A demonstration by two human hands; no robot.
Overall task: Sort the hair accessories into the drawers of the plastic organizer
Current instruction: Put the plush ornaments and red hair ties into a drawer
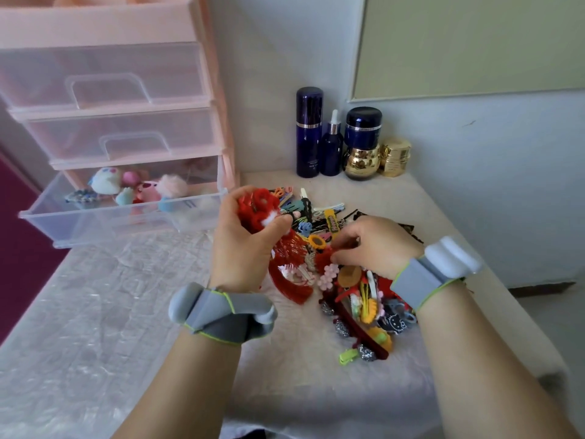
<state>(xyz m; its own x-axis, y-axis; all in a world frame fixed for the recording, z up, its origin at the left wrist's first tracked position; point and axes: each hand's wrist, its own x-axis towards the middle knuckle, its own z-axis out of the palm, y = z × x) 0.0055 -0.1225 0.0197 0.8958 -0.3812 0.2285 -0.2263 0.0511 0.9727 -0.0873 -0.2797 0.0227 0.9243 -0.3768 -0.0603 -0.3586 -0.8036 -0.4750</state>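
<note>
My left fingers point(278, 221) curl around a bunch of red fluffy hair pieces point(258, 205), light and soft, so I hold the bunch by its middle. My right fingers point(340, 255) pinch a small red clip point(323, 259) in the pile point(357, 296) on the counter point(126, 312). It looks stiff and light. The open drawer point(104, 213) waits at my left, near.

Lighting: soft, even daylight, fairly bright; source direction cannot be fixed, possibly from the right. Shadows are faint, with only a weak one under the forearms on the table point(95, 312). Mild glare on the gold jars point(394, 156) and the clear drawer point(120, 217) fronts. Wide-angle distortion bends the organizer point(110, 26) and wall lines towards the edges. The whole frame is slightly soft; the pile point(348, 280) lacks fine detail, and the corners are smeared.
</note>
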